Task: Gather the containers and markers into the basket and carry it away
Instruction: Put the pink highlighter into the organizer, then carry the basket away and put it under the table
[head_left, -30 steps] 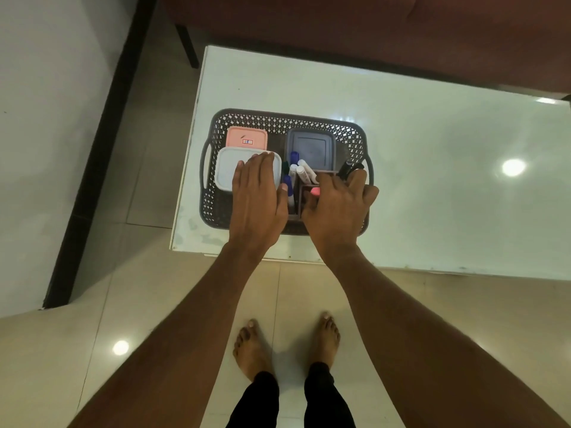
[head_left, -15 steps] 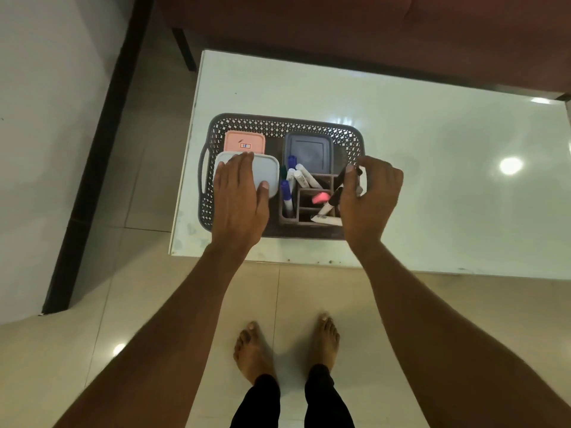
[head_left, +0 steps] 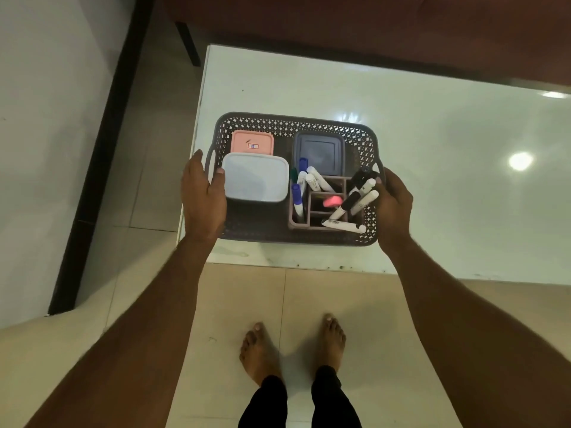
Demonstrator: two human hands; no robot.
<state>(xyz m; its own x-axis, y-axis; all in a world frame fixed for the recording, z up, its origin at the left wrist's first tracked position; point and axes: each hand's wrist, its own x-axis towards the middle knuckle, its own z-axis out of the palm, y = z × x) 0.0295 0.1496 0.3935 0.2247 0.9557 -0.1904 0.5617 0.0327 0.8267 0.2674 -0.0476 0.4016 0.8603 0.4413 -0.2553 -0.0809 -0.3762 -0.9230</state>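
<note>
Half a second ago the left hand (head_left: 202, 196) lay flat on the white box (head_left: 255, 177) and the right hand (head_left: 394, 200) held a marker; both have since moved out to the basket (head_left: 296, 125) sides. The left thumb hooks over the left handle, fingers loosely spread; the right fingers curl round the right rim. The basket sits on a glossy white surface (head_left: 432, 143), left of centre, above a tiled floor (head_left: 309, 298). Inside: a pink box (head_left: 251, 143), a grey box (head_left: 318, 151), and markers (head_left: 358, 199) in a divided holder (head_left: 318, 208).
</note>
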